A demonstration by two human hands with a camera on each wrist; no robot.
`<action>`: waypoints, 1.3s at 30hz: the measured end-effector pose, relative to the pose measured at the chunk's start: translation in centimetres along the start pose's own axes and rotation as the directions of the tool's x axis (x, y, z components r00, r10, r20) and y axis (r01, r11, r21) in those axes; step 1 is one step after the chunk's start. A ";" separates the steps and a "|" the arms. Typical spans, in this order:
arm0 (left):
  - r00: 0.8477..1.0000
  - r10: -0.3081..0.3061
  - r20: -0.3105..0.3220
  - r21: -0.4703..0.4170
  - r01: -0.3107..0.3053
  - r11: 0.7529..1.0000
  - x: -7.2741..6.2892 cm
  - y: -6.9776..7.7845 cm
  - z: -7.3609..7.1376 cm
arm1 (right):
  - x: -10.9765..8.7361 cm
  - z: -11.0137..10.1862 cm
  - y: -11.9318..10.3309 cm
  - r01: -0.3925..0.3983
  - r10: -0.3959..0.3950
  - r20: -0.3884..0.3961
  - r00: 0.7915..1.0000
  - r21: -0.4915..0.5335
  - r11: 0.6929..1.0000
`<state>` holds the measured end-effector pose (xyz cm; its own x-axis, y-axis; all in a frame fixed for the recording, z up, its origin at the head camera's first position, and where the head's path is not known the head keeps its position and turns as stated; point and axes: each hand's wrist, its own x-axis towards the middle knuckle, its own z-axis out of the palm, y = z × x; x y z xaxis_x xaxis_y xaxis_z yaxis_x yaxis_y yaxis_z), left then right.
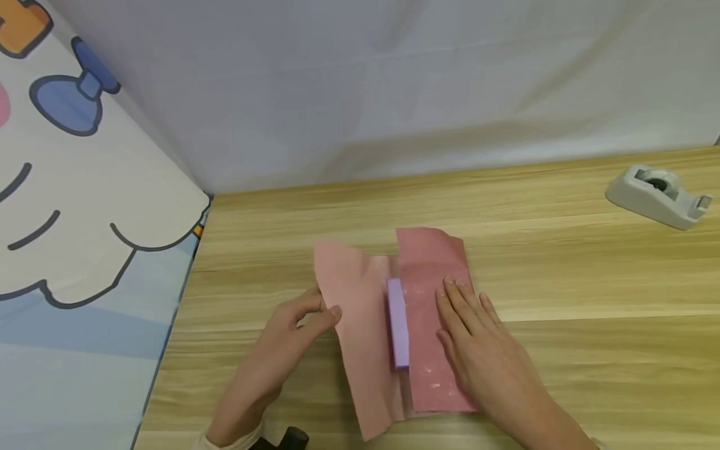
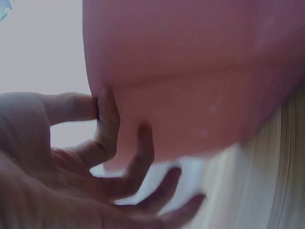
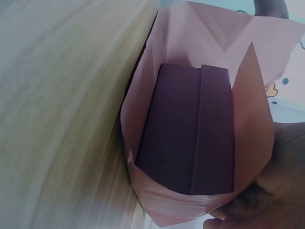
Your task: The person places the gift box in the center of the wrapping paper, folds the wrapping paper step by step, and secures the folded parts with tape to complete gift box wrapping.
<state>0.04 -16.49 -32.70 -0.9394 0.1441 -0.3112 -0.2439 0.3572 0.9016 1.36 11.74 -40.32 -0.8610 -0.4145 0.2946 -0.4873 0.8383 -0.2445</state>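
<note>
A sheet of pink wrapping paper lies around a purple box, whose narrow strip shows between the two raised sides. My left hand pinches the paper's left edge between thumb and index finger, holding that flap up off the table; the other fingers spread loosely behind it. Over the box, my right hand lies flat with straight fingers, pressing the darker right flap down. In the right wrist view the box end shows inside the open end of the paper.
A grey tape dispenser stands at the far right of the wooden table. White cloth hangs behind the table, and a cartoon-printed cloth borders its left side. A black object shows near the left wrist.
</note>
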 end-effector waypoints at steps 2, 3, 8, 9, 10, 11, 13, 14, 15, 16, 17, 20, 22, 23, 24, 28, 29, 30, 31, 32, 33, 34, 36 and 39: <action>0.999 0.022 0.025 -0.039 -0.021 0.999 0.3 0.5 0.7 | 0.0 0.0 0.0 -0.004 0.004 0.001 1.000 0.002 1.000; 0.999 0.040 0.034 -0.054 -0.038 0.998 0.5 0.6 1.0 | 0.0 0.0 0.0 -0.006 0.006 0.003 1.000 0.004 1.000; 0.990 0.124 0.067 -0.148 -0.113 0.983 1.6 0.6 2.9 | -0.1 0.0 0.1 -0.013 0.013 0.009 1.000 0.006 1.000; 0.988 0.139 0.073 -0.171 -0.125 0.977 1.7 0.5 3.2 | -0.1 0.0 0.1 -0.013 0.013 0.009 1.000 0.007 1.000; 0.985 0.154 0.080 -0.203 -0.135 0.970 1.9 0.4 3.6 | -0.2 0.0 0.1 -0.014 0.014 0.008 1.000 0.008 1.000; 0.982 0.171 0.083 -0.237 -0.147 0.960 2.0 0.2 4.0 | -0.2 0.0 0.1 -0.015 0.015 0.004 1.000 0.009 1.000; 0.977 0.193 0.095 -0.321 -0.153 0.934 2.2 -0.1 4.9 | -0.2 0.0 0.1 -0.013 0.013 -0.002 1.000 0.012 1.000; 0.975 0.201 0.100 -0.368 -0.151 0.918 2.2 -0.3 5.4 | -0.2 0.0 0.2 -0.009 0.009 -0.007 1.000 0.011 1.000; 0.974 0.204 0.098 -0.414 -0.146 0.899 2.3 -0.5 5.9 | -0.2 0.0 0.2 -0.005 0.005 -0.013 1.000 0.011 1.000; 0.976 0.201 0.084 -0.454 -0.142 0.880 2.2 -0.8 6.4 | -0.2 0.0 0.2 0.001 -0.001 -0.017 1.000 0.009 1.000; 0.980 0.191 0.064 -0.489 -0.136 0.862 2.2 -1.0 6.9 | -0.3 -0.1 0.2 0.005 -0.005 -0.019 1.000 0.011 1.000; 0.992 0.117 -0.038 -0.541 -0.118 0.833 2.0 -1.7 8.4 | -0.3 -0.2 0.2 0.011 -0.011 -0.014 1.000 0.023 1.000; 0.992 0.053 -0.117 -0.549 -0.109 0.829 2.1 -2.1 9.3 | -0.3 -0.2 0.2 0.001 -0.001 -0.003 1.000 0.043 0.999; 0.990 0.022 -0.141 -0.552 -0.097 0.828 2.3 -2.3 9.8 | -0.3 -0.3 0.2 -0.009 0.009 0.005 1.000 0.058 0.998; 0.987 -0.006 -0.158 -0.546 -0.082 0.834 2.5 -2.5 10.3 | -0.3 -0.3 0.3 -0.015 0.014 0.014 1.000 0.070 0.997; 0.985 -0.095 -0.141 -0.522 0.007 0.853 3.3 -3.2 12.1 | -0.6 -0.2 0.8 -0.043 0.043 0.004 0.999 0.172 0.984; 0.984 -0.110 -0.140 -0.512 0.023 0.858 3.5 -3.3 12.4 | -0.6 -0.2 0.9 -0.063 0.063 0.007 0.998 0.213 0.975; 0.983 -0.120 -0.141 -0.500 0.034 0.865 3.6 -3.4 12.8 | -0.6 -0.1 1.0 -0.082 0.083 0.004 0.997 0.259 0.962; 0.983 -0.119 -0.139 -0.494 0.036 0.869 3.6 -3.6 13.1 | -0.6 -0.2 1.1 -0.112 0.115 0.008 0.993 0.317 0.942; 0.984 -0.114 -0.139 -0.492 0.031 0.870 3.7 -3.6 13.3 | -0.5 -0.2 1.2 -0.150 0.153 0.022 0.988 0.371 0.916; 0.984 -0.105 -0.144 -0.490 0.021 0.871 3.7 -3.7 13.5 | -0.4 -0.2 1.3 -0.207 0.205 0.053 0.977 0.426 0.881; 0.984 -0.094 -0.152 -0.489 0.008 0.873 3.8 -3.7 13.7 | -0.3 -0.4 1.4 -0.276 0.261 0.100 0.960 0.480 0.833; 0.987 -0.072 -0.143 -0.487 -0.007 0.873 3.9 -3.7 13.8 | -0.1 -0.5 1.8 -0.400 0.344 0.208 0.916 0.567 0.720; 0.990 -0.048 -0.130 -0.491 -0.022 0.871 4.2 -3.8 13.9 | 0.0 -0.4 2.4 -0.541 0.407 0.360 0.840 0.612 0.577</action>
<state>0.41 -4.38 -41.56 -0.9499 0.0059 -0.3124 -0.3099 -0.1448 0.9397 0.22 13.93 -40.54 -0.9736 -0.1347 -0.1843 0.0958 0.4914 -0.8656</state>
